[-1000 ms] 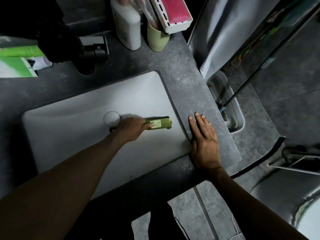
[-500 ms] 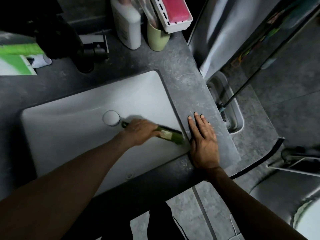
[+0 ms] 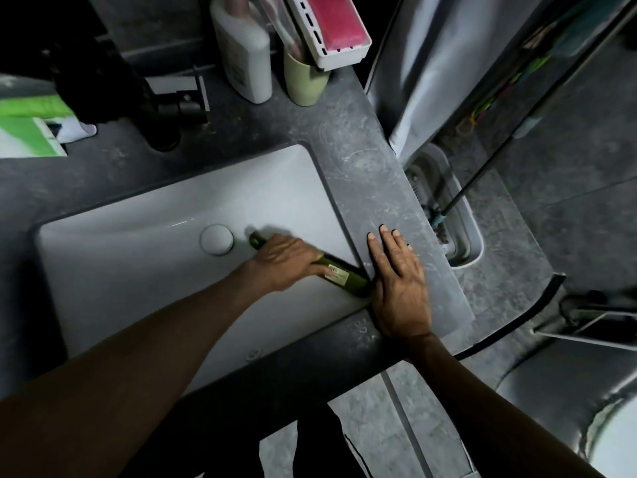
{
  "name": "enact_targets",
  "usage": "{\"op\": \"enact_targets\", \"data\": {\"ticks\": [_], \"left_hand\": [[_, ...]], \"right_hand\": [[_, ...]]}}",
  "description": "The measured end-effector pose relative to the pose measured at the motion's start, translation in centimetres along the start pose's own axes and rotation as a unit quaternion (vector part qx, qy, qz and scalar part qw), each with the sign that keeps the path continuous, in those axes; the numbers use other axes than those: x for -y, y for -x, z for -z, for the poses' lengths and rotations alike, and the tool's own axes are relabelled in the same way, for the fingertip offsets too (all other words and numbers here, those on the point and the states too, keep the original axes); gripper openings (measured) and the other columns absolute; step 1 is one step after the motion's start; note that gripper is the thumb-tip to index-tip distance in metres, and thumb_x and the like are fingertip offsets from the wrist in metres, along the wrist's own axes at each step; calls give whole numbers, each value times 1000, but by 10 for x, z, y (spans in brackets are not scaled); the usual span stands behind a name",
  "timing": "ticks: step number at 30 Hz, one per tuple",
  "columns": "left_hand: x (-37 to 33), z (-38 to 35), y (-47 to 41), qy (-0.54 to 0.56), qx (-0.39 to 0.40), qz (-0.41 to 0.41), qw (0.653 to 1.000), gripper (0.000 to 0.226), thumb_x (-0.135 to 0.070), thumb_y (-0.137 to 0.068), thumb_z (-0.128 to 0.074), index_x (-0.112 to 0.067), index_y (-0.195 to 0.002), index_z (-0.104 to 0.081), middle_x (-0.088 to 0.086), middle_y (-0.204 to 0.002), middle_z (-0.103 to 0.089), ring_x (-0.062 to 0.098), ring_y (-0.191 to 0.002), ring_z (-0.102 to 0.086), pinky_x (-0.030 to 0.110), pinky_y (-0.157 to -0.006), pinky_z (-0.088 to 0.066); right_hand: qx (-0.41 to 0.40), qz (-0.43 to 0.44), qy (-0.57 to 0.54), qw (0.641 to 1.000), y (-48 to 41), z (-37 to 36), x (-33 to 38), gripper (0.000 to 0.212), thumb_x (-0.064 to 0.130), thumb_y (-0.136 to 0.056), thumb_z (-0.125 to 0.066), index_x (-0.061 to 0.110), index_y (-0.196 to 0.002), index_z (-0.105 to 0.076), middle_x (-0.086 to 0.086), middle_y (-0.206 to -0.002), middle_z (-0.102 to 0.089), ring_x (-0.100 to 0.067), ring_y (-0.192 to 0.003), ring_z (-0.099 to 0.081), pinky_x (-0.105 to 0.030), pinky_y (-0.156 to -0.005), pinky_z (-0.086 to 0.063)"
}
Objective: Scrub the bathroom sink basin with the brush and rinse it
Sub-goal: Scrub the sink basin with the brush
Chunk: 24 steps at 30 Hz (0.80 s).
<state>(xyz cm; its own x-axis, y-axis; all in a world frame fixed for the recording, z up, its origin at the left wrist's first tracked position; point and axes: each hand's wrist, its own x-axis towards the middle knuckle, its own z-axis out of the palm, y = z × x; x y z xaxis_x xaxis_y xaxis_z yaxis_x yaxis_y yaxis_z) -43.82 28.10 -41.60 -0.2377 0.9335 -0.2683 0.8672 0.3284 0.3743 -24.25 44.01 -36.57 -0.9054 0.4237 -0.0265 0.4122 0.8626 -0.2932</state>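
The white rectangular sink basin [image 3: 138, 257] is set into a dark grey counter, with a round drain plug [image 3: 217, 239] near its middle. My left hand [image 3: 287, 262] grips a green brush [image 3: 344, 277] by its handle. The brush head presses into the basin's front right corner, and the handle's end pokes out toward the drain. My right hand [image 3: 400, 284] lies flat with straight fingers on the counter [image 3: 365, 167], right beside the basin's right edge. A black faucet [image 3: 172, 108] stands behind the basin.
A white bottle [image 3: 243, 53], a pale green cup [image 3: 305, 81] and a white holder with a pink insert [image 3: 336, 32] crowd the counter's back. Green packaging [image 3: 27, 125] lies at the left. A small bin [image 3: 451, 215] and a shower curtain [image 3: 441, 63] are on the right.
My left hand has swept the brush from the basin's right middle down into the front right corner, swinging its head toward my right hand. My right hand has stayed put.
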Motion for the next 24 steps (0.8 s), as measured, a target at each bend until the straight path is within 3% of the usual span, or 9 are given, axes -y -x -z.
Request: {"op": "enact_targets", "data": {"ticks": [3, 6, 8, 10, 14, 17, 20, 22, 24], "left_hand": [[18, 15, -12, -41, -24, 40, 998, 52, -69, -97, -37, -27, -109, -66, -2, -105, -73, 24, -100, -67, 36, -85, -45], [48, 32, -12, -86, -32, 125, 988, 53, -68, -99, -38, -25, -113, -67, 5, -107, -73, 29, -102, -66, 35, -77, -37], [50, 29, -7, -78, -40, 140, 986, 51, -66, -99, -39, -25, -112, -67, 7, -108, -72, 30, -103, -65, 35, -77, -36], [36, 20, -4, -39, -41, 110, 992, 54, -68, -99, -36, -26, -113, -67, 3, -111, -72, 28, -104, -66, 36, -83, -44], [8, 11, -16, -45, -20, -38, 998, 61, -75, -93, -26, -28, -104, -64, -8, -99, -73, 19, -95, -69, 36, -84, -50], [33, 30, -24, -93, -30, 29, 995, 61, -72, -94, -32, -27, -116, -67, 1, -109, -74, 26, -103, -67, 36, -90, -47], [62, 47, -17, -131, -50, 134, 981, 53, -65, -99, -41, -26, -125, -66, 6, -111, -73, 29, -104, -65, 36, -84, -41], [51, 47, -15, -108, -46, 120, 986, 50, -62, -100, -43, -26, -125, -66, 5, -113, -73, 29, -105, -66, 37, -87, -43], [27, 37, -16, -51, -29, 49, 997, 48, -63, -98, -43, -26, -118, -67, 2, -111, -73, 26, -105, -67, 37, -91, -45]], "right_hand": [[-1, 0, 4, 1000, 0, -1, 0, 72, 8, -90, -53, 23, -155, -27, 2, -164, -16, -17, -152, -7, -40, -123, -11], [-2, 3, 7, 1000, 1, -1, 0, 73, 7, -89, -53, 22, -156, -27, 1, -164, -15, -18, -152, -7, -40, -123, -10], [-2, 3, 5, 1000, 2, -1, 0, 74, 6, -88, -54, 22, -156, -27, 0, -164, -15, -18, -152, -7, -40, -123, -9], [2, 1, 2, 1000, 1, 0, 0, 75, 6, -87, -53, 21, -156, -26, 0, -164, -15, -18, -152, -6, -41, -123, -9], [10, 3, 0, 1000, 0, 2, 0, 73, 11, -88, -49, 21, -156, -25, 0, -165, -13, -18, -152, -5, -43, -123, -12], [5, 2, -4, 1000, 0, 2, 1, 75, 6, -87, -53, 21, -156, -26, -1, -164, -15, -18, -152, -7, -43, -123, -12], [3, 3, -3, 1000, 1, 1, 0, 77, 4, -86, -54, 21, -156, -26, -1, -164, -16, -19, -152, -7, -46, -122, -15], [2, 4, -3, 1000, 1, 1, 0, 78, 4, -86, -55, 21, -156, -26, -1, -164, -15, -19, -152, -7, -46, -122, -15], [2, 6, -5, 1000, 1, 0, 0, 77, 5, -86, -55, 21, -156, -26, -1, -164, -15, -19, -152, -7, -46, -122, -16]]}}
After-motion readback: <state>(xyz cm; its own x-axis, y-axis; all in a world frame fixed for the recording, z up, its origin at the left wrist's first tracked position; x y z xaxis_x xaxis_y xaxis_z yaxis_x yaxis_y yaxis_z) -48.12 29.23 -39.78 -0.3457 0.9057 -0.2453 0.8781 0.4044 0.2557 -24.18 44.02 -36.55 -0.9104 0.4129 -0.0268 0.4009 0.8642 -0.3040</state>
